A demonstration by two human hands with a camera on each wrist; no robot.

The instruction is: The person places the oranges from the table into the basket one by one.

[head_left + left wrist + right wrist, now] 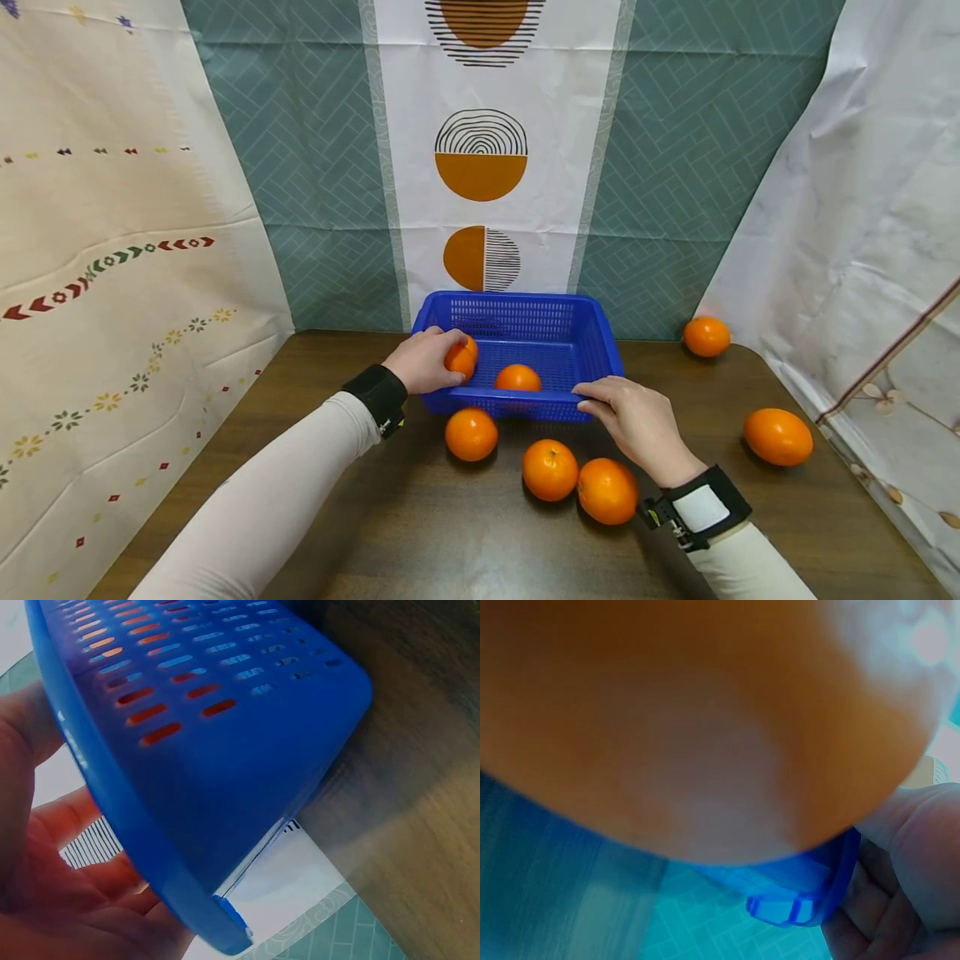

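Observation:
My left hand [429, 360] reaches over the left rim of a blue plastic basket [517, 407]. Its thumb and fingers lie around an orange [459, 361] inside; in the left wrist view the rim hides the fingertips. Orange colour shows through the slots of the basket wall [247, 757]. A second orange [472, 346] peeks out just behind the first, and another orange [517, 378] sits near the basket's front wall. With curled fingers, my right hand [637, 421] grips the front rim near the right corner. A large blurred orange [705, 735] fills much of the right wrist view.
In front of the basket, an orange [471, 434] stands alone on the brown table [420, 533]. Two touching oranges, one [550, 470] left of the other [607, 492], lie near my right wrist. Farther right are an orange [777, 437] and one [707, 337] by the back edge.

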